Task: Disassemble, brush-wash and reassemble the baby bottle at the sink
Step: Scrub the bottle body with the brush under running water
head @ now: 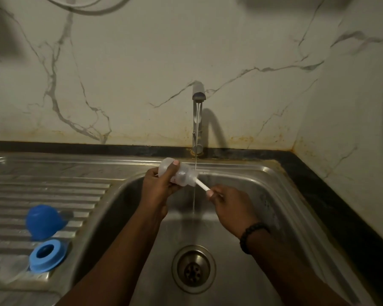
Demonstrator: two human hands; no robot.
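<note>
My left hand (158, 186) grips the clear baby bottle (181, 173) lying sideways over the sink basin, its mouth pointing right. My right hand (228, 204) holds the white handle of the bottle brush (202, 185), whose head is inside the bottle. A thin stream of water runs from the tap (198, 115) just past the bottle's mouth. On the draining board at the left lie the blue cap (43, 221), the blue screw ring (47, 258) and a clear teat (11, 269), which is faint against the steel.
The steel sink (274, 195) has a round drain (193, 268) near the front. The ridged draining board (53, 191) stretches left. A black counter edge and a marble wall close the back and right side.
</note>
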